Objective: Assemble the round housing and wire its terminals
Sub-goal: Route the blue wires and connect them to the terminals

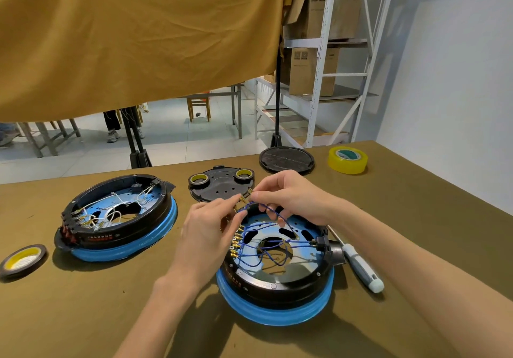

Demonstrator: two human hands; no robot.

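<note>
Wiring step in hand. Round housing [277, 268] sits near centre-right on the table [83, 316], blue wires [266, 246] running to brass terminals [236, 242] along its left inner wall. Left hand [206, 235] pinches a brass connector [242, 198] above the far rim; right hand [288, 198] pinches a blue wire loop just beside it. Next probably calls for seating that connector on a free terminal. Second housing [116, 218] far left, screwdriver [361, 267] right.

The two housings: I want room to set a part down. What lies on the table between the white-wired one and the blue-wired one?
Head view: only the left hand hangs there; the olive table cover between the white-wired housing and blue-wired housing is bare.
</note>
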